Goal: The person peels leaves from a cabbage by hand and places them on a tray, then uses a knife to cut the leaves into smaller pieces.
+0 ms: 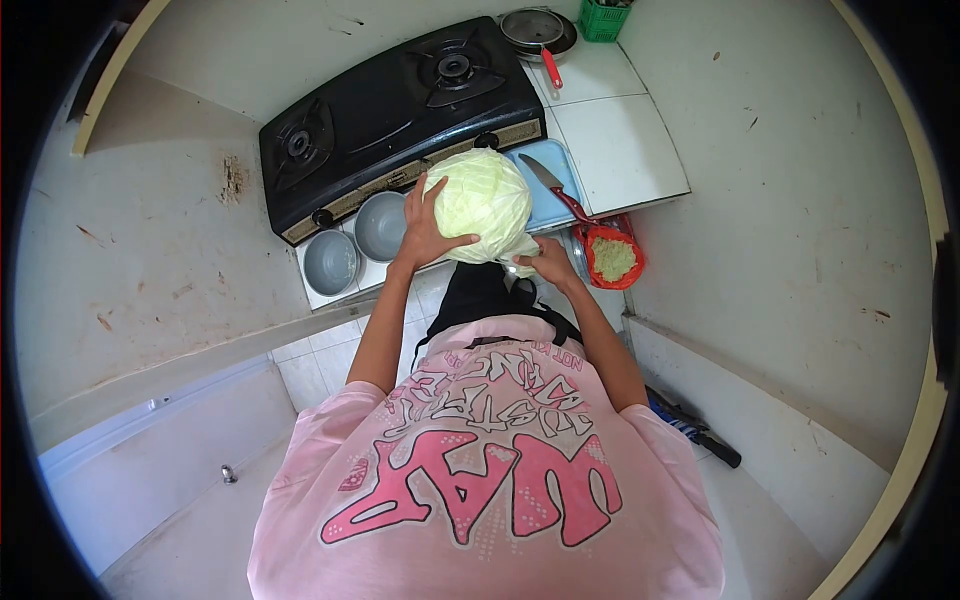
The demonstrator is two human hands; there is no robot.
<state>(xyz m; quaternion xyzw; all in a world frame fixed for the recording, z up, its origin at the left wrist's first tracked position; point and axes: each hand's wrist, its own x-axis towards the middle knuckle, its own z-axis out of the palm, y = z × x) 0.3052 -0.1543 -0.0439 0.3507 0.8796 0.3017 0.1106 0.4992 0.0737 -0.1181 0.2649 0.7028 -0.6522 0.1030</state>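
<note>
I see the big cabbage [480,205] between the two hands, in front of the black stove [400,105]. The left hand [426,232] has its fingers spread wide on the left side. The right hand [551,262] pinches a loose leaf [519,255] low on the right. The cabbage is by the tabletop's [622,150] near edge; I can't quite tell if it rests there. Two bowls [331,263] crowd the left. Right of it, white tiles spread past the blue board [545,212] and knife [553,184].
</note>
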